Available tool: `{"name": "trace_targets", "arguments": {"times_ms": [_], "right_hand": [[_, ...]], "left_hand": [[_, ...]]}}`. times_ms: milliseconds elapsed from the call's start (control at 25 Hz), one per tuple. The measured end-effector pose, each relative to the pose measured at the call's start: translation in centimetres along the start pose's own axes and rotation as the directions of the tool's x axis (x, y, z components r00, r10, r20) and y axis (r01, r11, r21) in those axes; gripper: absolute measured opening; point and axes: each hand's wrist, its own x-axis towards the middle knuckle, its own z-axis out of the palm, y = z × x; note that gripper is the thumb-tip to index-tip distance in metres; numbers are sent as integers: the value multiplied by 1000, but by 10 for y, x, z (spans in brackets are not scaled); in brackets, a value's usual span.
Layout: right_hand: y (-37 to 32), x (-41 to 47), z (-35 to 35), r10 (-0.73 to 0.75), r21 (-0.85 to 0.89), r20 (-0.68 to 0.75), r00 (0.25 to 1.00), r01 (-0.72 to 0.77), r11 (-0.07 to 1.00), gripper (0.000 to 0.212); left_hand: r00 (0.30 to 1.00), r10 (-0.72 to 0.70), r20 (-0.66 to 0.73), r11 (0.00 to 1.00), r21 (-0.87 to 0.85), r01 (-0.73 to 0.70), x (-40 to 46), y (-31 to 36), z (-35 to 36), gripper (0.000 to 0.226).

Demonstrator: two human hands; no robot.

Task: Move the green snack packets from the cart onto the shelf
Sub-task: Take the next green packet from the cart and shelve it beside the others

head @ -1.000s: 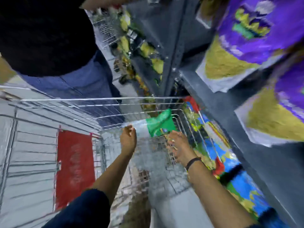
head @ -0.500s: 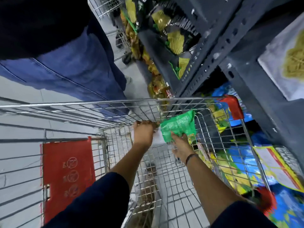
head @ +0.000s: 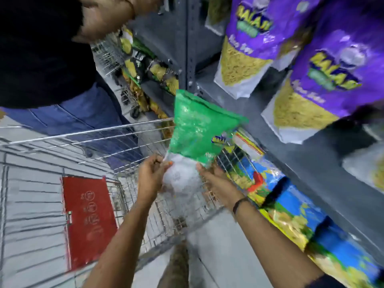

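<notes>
Green snack packet (head: 199, 129) clasped at its clear lower end between left hand (head: 150, 179) and right hand (head: 218, 181), raised above the cart (head: 87, 134); its long axis runs up and away from the grip, the shelf (head: 280, 138) just beyond, nearer the right hand.

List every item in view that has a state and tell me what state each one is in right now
Green and clear plastic snack packet: lifted above the cart, held at its lower end by both hands.
Left hand: gripping the packet's lower left edge.
Right hand: supporting the packet's lower right side.
Silver wire shopping cart: beside the shelf, no other packets visible inside.
Purple snack bags: standing on the grey metal shelf.
</notes>
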Motion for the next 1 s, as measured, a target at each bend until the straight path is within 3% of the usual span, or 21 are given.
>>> {"name": "trace_targets", "arguments": {"times_ms": [120, 200, 280, 440, 560, 640, 720, 800, 920, 1000], "right_hand": [[-19, -74, -18, -245, -2, -92, 965, 246, 969, 49], [-28, -122, -40, -319, -19, -169, 933, 320, 947, 42], [-27, -168, -64, -353, -32, -237, 905, 356, 934, 37], [5, -256, -119, -350, -7, -466, 812, 392, 920, 54], [36, -319, -157, -328, -22, -676, 660, 427, 904, 51], [54, -362, -183, -309, -64, -807, 503, 446, 893, 53], [64, -395, -208, -301, -118, -878, 372, 441, 890, 52], [72, -437, -239, -281, -154, -928, 243, 437, 886, 46], [75, -487, -284, -282, -200, -950, 133, 433, 879, 42], [74, -514, -316, -303, -235, -949, 92, 437, 868, 44]], "left_hand": [[988, 141, 68, 980, -148, -130, -74, 51, 17, 27], [981, 167, 102, 971, -187, -146, -116, 70, 33, 22], [969, 182, 167, 972, -183, -151, -152, 82, 52, 23], [883, 220, 414, 970, -192, -152, -216, 90, 106, 25], [734, 299, 610, 953, -155, -259, -255, 89, 159, 36], [580, 346, 737, 923, -157, -352, -287, 94, 204, 35], [479, 394, 784, 882, -176, -437, -312, 103, 246, 41], [328, 440, 836, 827, -235, -510, -351, 116, 294, 36], [166, 426, 890, 803, -286, -523, -392, 128, 358, 34], [133, 441, 888, 799, -321, -508, -420, 131, 398, 33]]}}
